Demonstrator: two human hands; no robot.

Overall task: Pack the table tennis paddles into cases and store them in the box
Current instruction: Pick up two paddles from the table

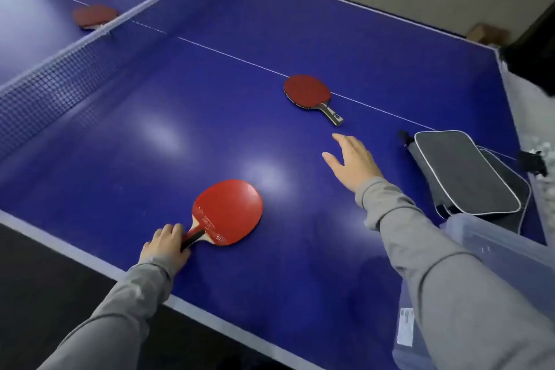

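On the blue table (210,105), the left hand (165,245) grips the handle of a red-faced wooden paddle (228,212) at six o'clock. The right hand (353,161), fingers spread and holding nothing, hovers near a second red paddle (307,91) at one o'clock. Grey zippered cases (464,173) lie at three o'clock, beside a clear plastic box (504,252).

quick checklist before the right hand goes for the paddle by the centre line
1. Left hand has a grip on the near paddle handle: ok.
2. Right hand open, holding nothing: ok.
3. Far paddle lies flat, handle toward the hand, nothing between: ok.
4. Grey cases on the table beside it: ok.
5. Cases unzipped: cannot tell.
6. Clear box has room: cannot tell.
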